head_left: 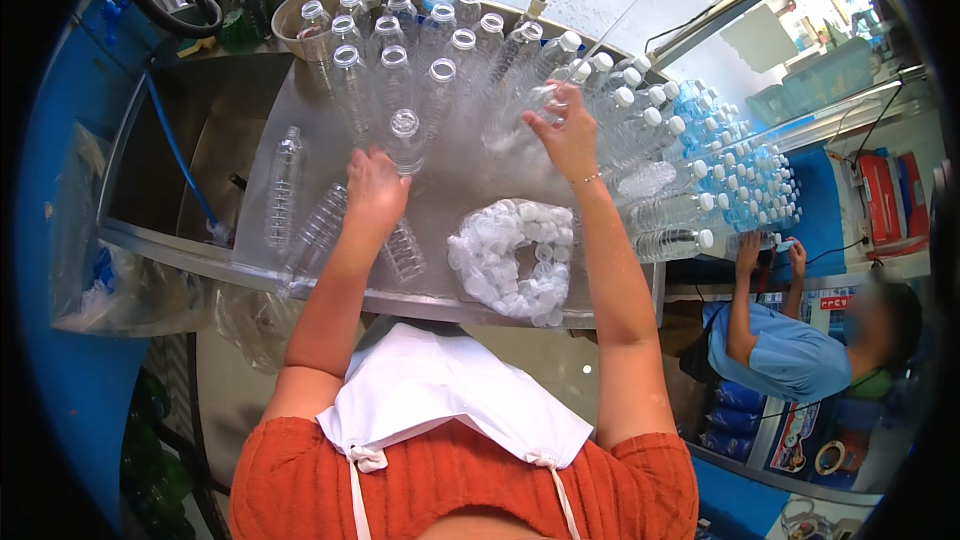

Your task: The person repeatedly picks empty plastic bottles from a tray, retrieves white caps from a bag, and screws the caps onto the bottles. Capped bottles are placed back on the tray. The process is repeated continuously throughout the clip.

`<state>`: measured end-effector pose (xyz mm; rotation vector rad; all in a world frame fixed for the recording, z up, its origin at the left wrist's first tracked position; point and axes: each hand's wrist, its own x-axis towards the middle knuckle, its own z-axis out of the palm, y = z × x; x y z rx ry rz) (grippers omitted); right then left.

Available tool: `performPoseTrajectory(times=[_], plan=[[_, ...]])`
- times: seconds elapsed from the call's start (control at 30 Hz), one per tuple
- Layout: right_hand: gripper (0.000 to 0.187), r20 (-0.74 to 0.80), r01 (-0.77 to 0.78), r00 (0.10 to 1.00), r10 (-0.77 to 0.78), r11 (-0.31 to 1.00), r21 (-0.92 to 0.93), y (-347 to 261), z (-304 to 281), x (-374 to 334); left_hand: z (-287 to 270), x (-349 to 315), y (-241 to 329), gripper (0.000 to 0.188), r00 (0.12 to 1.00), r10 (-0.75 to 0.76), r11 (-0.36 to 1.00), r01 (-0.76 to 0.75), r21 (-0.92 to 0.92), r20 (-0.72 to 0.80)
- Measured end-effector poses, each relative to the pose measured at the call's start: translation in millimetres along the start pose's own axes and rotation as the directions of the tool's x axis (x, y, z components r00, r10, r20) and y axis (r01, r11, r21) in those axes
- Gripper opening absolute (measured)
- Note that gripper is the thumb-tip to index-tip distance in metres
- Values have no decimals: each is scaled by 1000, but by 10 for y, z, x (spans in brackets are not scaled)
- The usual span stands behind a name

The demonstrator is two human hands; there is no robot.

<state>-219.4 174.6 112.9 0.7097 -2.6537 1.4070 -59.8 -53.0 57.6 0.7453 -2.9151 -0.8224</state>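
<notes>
My left hand [377, 185] has its fingers closed at the lower part of an uncapped clear plastic bottle [405, 145], whose mouth faces up. My right hand [567, 135] is raised over the steel counter, gripping another clear bottle [508, 122] that is tilted and smeared by motion. An open plastic bag of white caps [500, 285] lies between my forearms, near the front edge. Uncapped bottles [395, 80] stand ahead of my left hand. Capped bottles [640, 125] crowd together to the right of my right hand.
A steel sink [190, 130] with a blue hose is at the left. Clear bottles [283, 185] lie on the steel counter [450, 190] beside my left forearm. Many blue-tinted bottles [745, 160] stand far right, where a person in a blue shirt [800, 345] works. Behind the bottles is a basin [290, 20].
</notes>
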Motion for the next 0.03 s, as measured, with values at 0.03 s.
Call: performPoseTrajectory(times=[0.03], plan=[[68,-11,-58,998,59,997,56,-60,-43,-23,-129,-27,71,86,966,-115,989,90,116,230]])
